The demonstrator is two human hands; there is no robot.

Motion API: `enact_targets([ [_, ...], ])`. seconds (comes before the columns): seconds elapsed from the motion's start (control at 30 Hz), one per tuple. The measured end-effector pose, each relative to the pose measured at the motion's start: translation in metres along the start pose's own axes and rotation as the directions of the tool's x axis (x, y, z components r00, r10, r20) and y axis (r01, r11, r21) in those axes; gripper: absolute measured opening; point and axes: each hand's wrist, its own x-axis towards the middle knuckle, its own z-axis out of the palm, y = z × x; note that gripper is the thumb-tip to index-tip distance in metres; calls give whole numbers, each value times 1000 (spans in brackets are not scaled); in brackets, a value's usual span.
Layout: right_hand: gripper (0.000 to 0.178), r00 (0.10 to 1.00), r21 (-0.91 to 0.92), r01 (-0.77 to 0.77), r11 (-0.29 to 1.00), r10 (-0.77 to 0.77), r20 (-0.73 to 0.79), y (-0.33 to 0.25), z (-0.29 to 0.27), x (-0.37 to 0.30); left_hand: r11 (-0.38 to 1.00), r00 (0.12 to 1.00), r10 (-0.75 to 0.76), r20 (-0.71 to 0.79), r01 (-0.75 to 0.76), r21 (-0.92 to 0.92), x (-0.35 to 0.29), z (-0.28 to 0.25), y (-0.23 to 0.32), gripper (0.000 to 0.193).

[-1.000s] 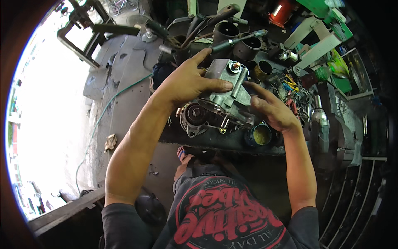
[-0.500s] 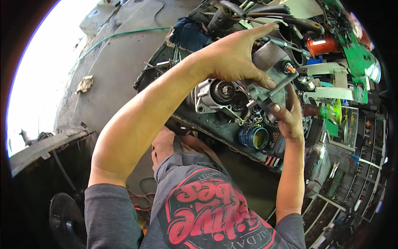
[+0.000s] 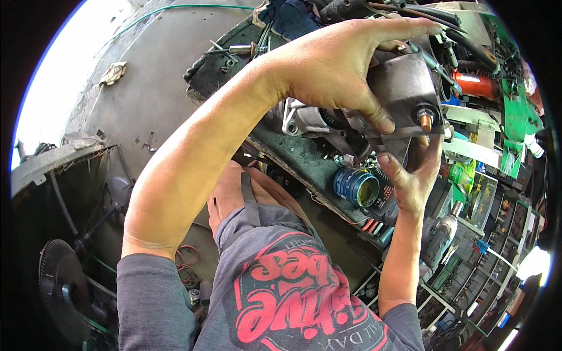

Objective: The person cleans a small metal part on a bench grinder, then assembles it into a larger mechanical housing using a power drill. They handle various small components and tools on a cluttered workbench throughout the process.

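A grey metal starter motor housing [image 3: 404, 88] is held between both hands above the workbench [image 3: 293, 158]. A copper terminal stud [image 3: 426, 120] sticks out of its near right corner. My left hand [image 3: 339, 73] wraps over the housing's left side, thumb pressed on its face and index finger stretched along the far side. From below and the right, my right hand [image 3: 413, 181] supports the lower edge; its thumb shows, while the other fingers are partly hidden behind the part. Just below the left wrist, a cast-metal gear housing [image 3: 307, 123] lies on the bench, partly covered.
An open blue tin [image 3: 349, 186] and a dark bottle stand at the bench's near edge. Bolts and a shaft [image 3: 240, 50] lie at its far left corner. Tools, an orange-red cylinder [image 3: 477, 85] and a green bottle [image 3: 459, 175] crowd the right. A toothed wheel [image 3: 61, 281] sits lower left.
The housing has shifted slightly right and turned, so its stud points more toward me. Both hands have moved with it, keeping their hold. The view has shifted too.
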Motion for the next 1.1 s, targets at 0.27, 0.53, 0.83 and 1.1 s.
enact_targets([
  [0.27,128,995,-113,74,991,-81,-52,11,2,-13,987,997,-74,35,69,142,-19,-4,4,120],
  [0.53,101,997,-300,56,952,-67,-25,5,-5,-27,985,989,128,77,-136,110,-19,-5,-11,107],
  [0.83,92,1000,-356,-11,934,15,9,4,10,-32,988,973,154,173,-157,5,-34,-14,-26,114],
  [1.1,95,999,-450,-48,892,32,-44,10,-8,-41,996,947,39,318,-13,-86,-38,-24,-27,100],
])
